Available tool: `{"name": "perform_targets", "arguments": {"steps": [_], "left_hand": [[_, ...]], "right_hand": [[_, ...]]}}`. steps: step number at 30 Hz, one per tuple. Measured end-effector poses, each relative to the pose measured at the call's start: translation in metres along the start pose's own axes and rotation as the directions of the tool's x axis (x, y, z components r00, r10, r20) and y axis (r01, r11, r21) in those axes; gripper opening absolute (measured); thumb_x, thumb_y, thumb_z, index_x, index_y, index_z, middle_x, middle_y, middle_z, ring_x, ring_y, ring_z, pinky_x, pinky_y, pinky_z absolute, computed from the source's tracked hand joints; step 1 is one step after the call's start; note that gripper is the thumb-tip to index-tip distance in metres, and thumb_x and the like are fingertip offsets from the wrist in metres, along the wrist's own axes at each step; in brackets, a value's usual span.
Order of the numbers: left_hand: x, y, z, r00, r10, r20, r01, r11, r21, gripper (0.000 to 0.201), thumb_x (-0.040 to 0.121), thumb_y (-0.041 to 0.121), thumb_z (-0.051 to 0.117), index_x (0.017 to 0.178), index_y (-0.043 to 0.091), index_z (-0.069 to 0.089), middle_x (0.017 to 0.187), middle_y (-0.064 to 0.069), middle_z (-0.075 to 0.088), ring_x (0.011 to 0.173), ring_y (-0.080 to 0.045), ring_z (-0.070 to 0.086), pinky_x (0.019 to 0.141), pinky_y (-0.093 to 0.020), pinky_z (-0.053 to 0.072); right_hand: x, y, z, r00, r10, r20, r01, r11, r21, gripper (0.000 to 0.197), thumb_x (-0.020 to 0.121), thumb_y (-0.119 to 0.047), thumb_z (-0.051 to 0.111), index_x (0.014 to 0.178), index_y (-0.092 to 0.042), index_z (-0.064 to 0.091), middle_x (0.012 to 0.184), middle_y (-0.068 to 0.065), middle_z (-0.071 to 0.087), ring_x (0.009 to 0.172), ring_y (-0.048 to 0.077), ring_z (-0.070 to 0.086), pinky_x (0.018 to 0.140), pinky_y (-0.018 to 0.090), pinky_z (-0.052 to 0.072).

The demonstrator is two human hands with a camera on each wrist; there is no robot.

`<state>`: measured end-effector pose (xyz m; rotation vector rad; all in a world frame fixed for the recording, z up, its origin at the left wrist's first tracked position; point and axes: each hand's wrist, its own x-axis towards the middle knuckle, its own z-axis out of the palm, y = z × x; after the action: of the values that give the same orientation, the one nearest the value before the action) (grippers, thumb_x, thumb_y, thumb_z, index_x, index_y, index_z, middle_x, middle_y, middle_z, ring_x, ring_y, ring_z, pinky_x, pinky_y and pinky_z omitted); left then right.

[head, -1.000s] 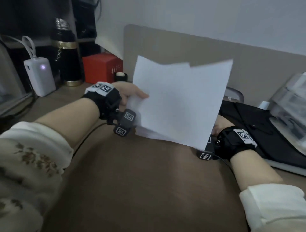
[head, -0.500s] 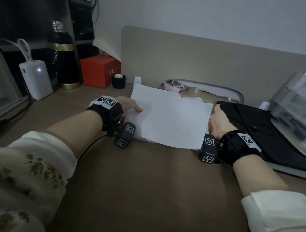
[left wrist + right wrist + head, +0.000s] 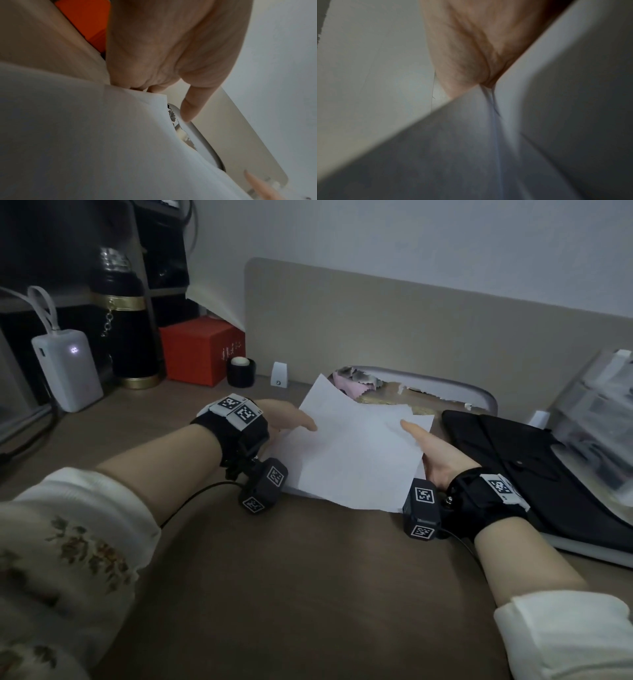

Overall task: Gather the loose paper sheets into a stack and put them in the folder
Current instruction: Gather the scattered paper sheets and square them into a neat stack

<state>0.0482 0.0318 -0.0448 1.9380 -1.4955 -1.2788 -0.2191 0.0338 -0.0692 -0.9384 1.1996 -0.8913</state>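
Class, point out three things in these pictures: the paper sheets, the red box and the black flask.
paper sheets [image 3: 356, 453]: head view, middle of the top sheet.
red box [image 3: 191, 354]: head view, its front face.
black flask [image 3: 130, 337]: head view, its dark body below the gold band.

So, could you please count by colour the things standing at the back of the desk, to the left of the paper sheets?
White: 2, the power bank and the small stand
Black: 2, the flask and the small round pot
Red: 1, the box
Total: 5
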Motion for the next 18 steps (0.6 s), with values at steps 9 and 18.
{"name": "perform_targets", "arguments": {"steps": [9, 18], "left_hand": [[0.001, -0.004, -0.010, 0.997, -0.028, 0.067, 0.040, 0.980, -0.196, 0.058, 0.089, 0.027, 0.064, 0.139, 0.006, 0.043, 0.140, -0.009, 0.050, 0.127, -0.031, 0.049, 0.112, -0.045, 0.034], [0.003, -0.023, -0.016, 0.997, 0.081, -0.013, -0.081, 0.944, -0.319, 0.083, 0.061, 0.053, 0.085, 0.126, 0.008, 0.057, 0.126, -0.004, 0.064, 0.117, -0.023, 0.059, 0.105, -0.039, 0.042]], "right_hand": [[0.001, 0.001, 0.002, 1.000, 0.028, -0.011, -0.030, 0.980, -0.199, 0.028, 0.088, 0.002, 0.057, 0.116, 0.003, 0.061, 0.103, 0.018, 0.071, 0.080, 0.032, 0.071, 0.067, 0.040, 0.058], [-0.008, -0.013, 0.010, 0.933, -0.360, 0.029, 0.361, 0.932, -0.043, 0.034, 0.085, 0.015, 0.054, 0.112, -0.005, 0.062, 0.110, 0.014, 0.068, 0.096, 0.031, 0.067, 0.085, 0.044, 0.055]]}}
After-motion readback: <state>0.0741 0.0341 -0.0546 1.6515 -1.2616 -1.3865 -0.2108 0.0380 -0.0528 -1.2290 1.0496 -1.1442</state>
